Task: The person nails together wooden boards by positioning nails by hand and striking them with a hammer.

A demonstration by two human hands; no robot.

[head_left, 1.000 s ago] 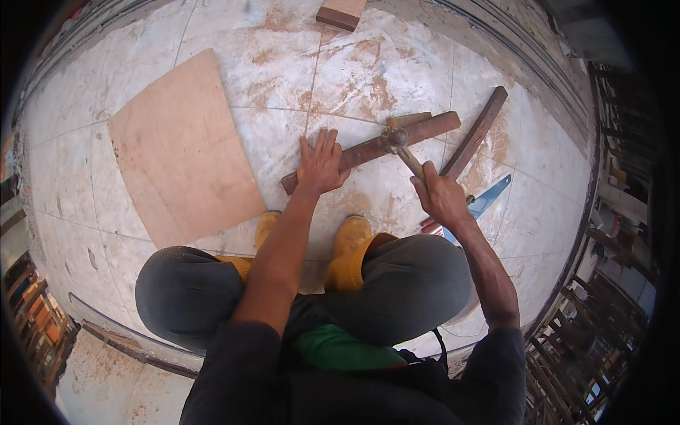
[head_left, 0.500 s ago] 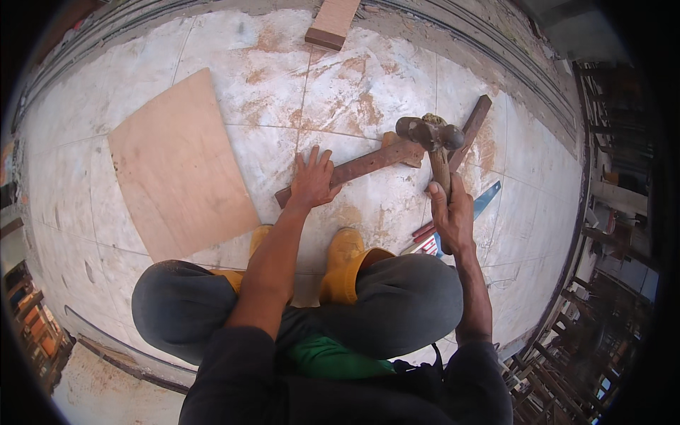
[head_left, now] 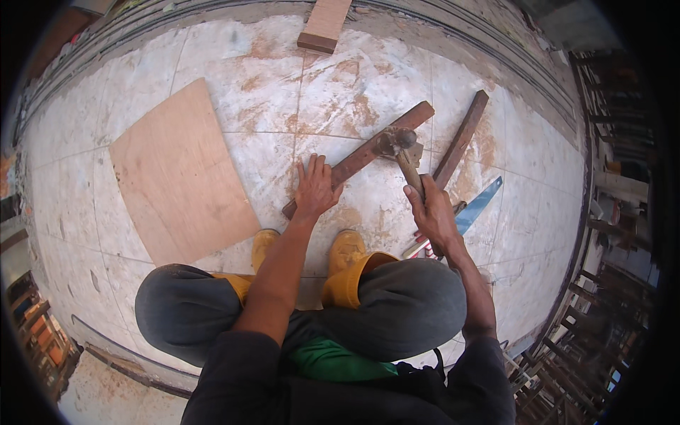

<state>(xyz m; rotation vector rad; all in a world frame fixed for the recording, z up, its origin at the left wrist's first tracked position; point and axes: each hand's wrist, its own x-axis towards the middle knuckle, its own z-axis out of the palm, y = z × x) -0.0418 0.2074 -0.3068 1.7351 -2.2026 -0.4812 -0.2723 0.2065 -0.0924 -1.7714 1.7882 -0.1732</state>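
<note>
A brown wooden batten [head_left: 354, 161] lies slantwise in front of me, its far end pointing away to the right. My left hand [head_left: 316, 190] straddles its near end, fingers over the far side and thumb along the near side. In my right hand [head_left: 435, 219] is the wooden handle of a ball-peen hammer [head_left: 409, 168]. The hammer's dark metal head overlaps the batten's middle; whether they touch I cannot tell. Partly hidden beside the head is a small wood block [head_left: 416, 154]. Another dark batten [head_left: 464, 134] rests on the floor to the right, near my right hand.
A blue-bladed saw [head_left: 480, 203] lies right of my right hand, its handle end partly hidden. On the left is a curved-looking plywood sheet [head_left: 184, 173]. A wooden plank [head_left: 326, 27] stands out at the far edge. My yellow boots [head_left: 347, 251] are close to the batten on the tiled floor [head_left: 262, 184].
The hammer head has come down and left over the batten. The batten's far end has swung away from me, while my left hand stays on its near end.
</note>
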